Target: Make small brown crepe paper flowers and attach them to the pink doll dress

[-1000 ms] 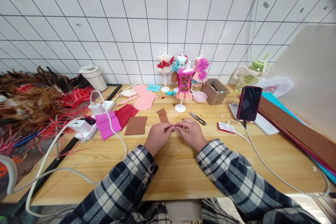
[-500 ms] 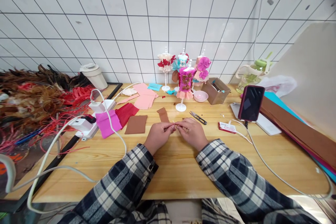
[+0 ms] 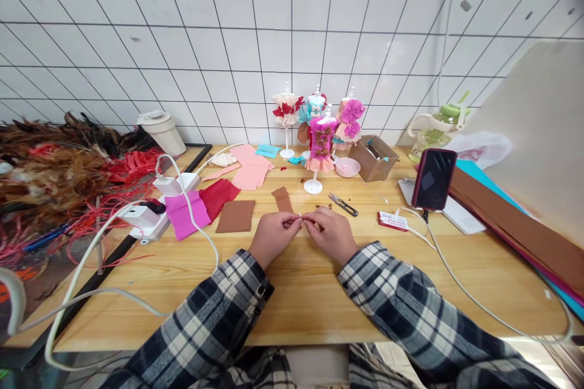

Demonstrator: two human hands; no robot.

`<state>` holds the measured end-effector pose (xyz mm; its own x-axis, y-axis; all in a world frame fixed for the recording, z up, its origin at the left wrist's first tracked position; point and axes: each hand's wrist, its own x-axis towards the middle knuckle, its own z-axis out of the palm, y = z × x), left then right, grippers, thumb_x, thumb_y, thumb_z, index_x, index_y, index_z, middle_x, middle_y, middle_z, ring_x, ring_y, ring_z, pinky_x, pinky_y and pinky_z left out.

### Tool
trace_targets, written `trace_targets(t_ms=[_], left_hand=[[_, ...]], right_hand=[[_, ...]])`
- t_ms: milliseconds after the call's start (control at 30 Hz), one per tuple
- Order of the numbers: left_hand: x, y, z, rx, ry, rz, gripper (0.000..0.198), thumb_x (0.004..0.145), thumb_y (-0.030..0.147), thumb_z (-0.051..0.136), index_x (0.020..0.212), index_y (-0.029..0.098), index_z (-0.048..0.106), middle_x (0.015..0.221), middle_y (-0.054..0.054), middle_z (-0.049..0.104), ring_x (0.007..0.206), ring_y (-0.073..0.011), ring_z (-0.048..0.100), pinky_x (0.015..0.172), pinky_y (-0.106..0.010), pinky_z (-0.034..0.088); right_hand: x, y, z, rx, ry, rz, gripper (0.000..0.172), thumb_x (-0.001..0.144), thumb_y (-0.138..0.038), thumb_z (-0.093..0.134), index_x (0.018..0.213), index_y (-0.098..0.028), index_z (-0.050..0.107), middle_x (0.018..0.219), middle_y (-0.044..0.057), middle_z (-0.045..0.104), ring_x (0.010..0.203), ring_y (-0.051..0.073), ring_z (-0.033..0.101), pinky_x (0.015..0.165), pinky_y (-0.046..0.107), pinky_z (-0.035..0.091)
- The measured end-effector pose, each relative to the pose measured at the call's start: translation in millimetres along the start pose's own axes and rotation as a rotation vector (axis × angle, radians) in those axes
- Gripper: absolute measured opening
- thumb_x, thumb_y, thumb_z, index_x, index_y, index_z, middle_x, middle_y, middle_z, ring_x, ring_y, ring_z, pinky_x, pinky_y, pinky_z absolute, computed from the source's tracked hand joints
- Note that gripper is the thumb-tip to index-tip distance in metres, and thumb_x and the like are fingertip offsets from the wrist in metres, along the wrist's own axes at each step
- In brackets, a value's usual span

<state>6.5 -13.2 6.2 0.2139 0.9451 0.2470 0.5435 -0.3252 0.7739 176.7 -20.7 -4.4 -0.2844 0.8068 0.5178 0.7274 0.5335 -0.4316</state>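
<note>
My left hand and my right hand meet fingertip to fingertip above the wooden table, both closed in a pinch. Between them is something tiny and pale, too small to name. Just beyond my left hand lies a brown paper strip, partly hidden by the fingers. A brown square of crepe paper rests to its left. Small thread snips lie beyond my right hand, with brown scraps close by. Behind stands a mini dress form dressed in magenta ruffles, brown bows and a pink skirt.
More dressed forms stand behind. A pink bowl and an open box are at back right. A propped phone with a cable stands right. Magenta paper, a power strip and feathers lie left.
Both hands stay pinched together with only a slight shift of the fingers. The whole view has moved a little; the things on the table lie as before.
</note>
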Motion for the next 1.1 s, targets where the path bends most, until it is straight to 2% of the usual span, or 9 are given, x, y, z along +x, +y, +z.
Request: trace_targets(t_ms=[300,667,833,1100], left_hand=[[1.0,-5.3,6.0,-0.100,0.051,-0.054,0.021,0.077,0.028,0.059,0.082,0.014,0.074,0.078,-0.006,0.074,0.067,-0.0166,0.068,0.062,-0.024,0.052],[-1.5,-0.3,2.6,-0.076,0.007,-0.043,0.020,0.077,0.029,0.059,0.079,0.016,0.074,0.076,-0.004,0.074,0.066,-0.0153,0.067,0.062,-0.022,0.050],[-2.9,-2.0,5.0,-0.006,0.027,-0.024,0.020,0.076,0.030,0.059,0.077,0.016,0.073,0.071,-0.003,0.073,0.062,-0.0141,0.065,0.058,-0.021,0.048],[-1.9,0.9,4.7,-0.025,0.017,-0.021,0.016,0.074,0.025,0.059,0.075,0.016,0.072,0.069,-0.003,0.072,0.061,-0.0137,0.065,0.058,-0.021,0.049]], right_hand=[[-2.4,-0.3,1.0,-0.071,0.013,-0.031,0.022,0.091,-0.032,0.049,0.097,-0.026,0.070,0.085,0.002,0.068,0.077,0.013,0.061,0.065,0.024,0.042],[-1.9,-1.1,0.2,-0.082,0.024,-0.031,0.021,0.091,-0.032,0.049,0.094,-0.025,0.069,0.083,0.002,0.068,0.076,0.013,0.061,0.063,0.024,0.040],[-1.2,-1.7,0.4,-0.020,0.027,0.024,0.017,0.087,-0.031,0.054,0.089,-0.024,0.069,0.082,0.001,0.068,0.073,0.013,0.061,0.062,0.024,0.041],[4.4,-2.2,2.0,0.242,0.012,0.197,0.009,0.077,-0.023,0.058,0.078,-0.020,0.067,0.072,0.001,0.063,0.054,0.010,0.051,0.054,0.023,0.040]])
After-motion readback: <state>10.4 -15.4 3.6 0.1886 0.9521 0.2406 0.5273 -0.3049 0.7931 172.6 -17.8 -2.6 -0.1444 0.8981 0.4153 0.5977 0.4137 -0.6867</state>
